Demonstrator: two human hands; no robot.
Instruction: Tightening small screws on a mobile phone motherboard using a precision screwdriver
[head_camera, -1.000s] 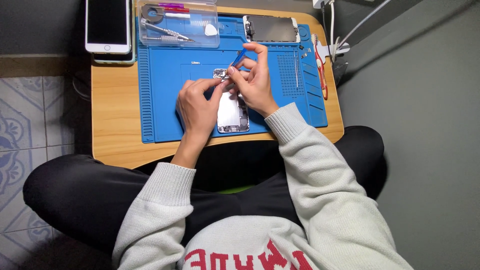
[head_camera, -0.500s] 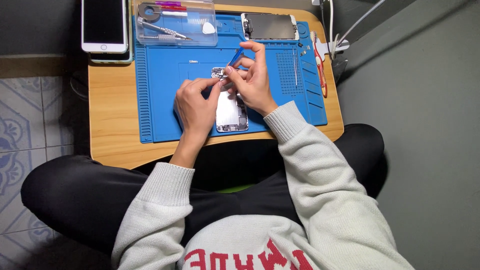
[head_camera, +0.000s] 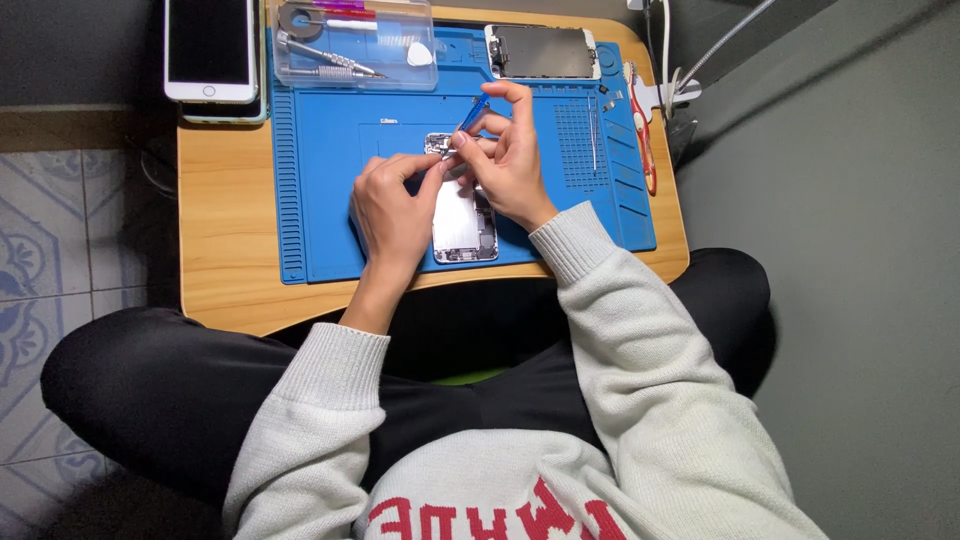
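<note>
- Our left hand (head_camera: 392, 208) rests on the opened phone body (head_camera: 462, 218), fingers curled down on its left edge and top corner, pinning it flat to the blue repair mat (head_camera: 330, 180).
- Our right hand (head_camera: 510, 160) is pinched around a slim blue-handled tool (head_camera: 474, 110), probably a small screwdriver, its tip angled down to the top end of the phone body; the tip itself is hidden behind our fingertips.
- The phone body lies lengthwise in the middle of the mat, silver inner plate up, partly covered by both hands.
- At the far edge of the mat lies the detached screen panel (head_camera: 543, 51). A clear plastic tray (head_camera: 350, 45) beside it holds a metal driver and a white pick. A whole white phone (head_camera: 210, 48) sits face up at the bench's (head_camera: 230, 250) far left corner.
- Red-handled tweezers (head_camera: 641, 125) lie along the mat's right edge, with a few tiny loose parts just beside them.
- Risks as we judge them: the tip could slip off a tiny fastener and scratch the board, since we cannot see the contact point past our own fingers.
- If our left hand eases off, the phone body could turn under the tool's push.
- A freed screw could roll off, and a sleeve could sweep the loose parts away.
</note>
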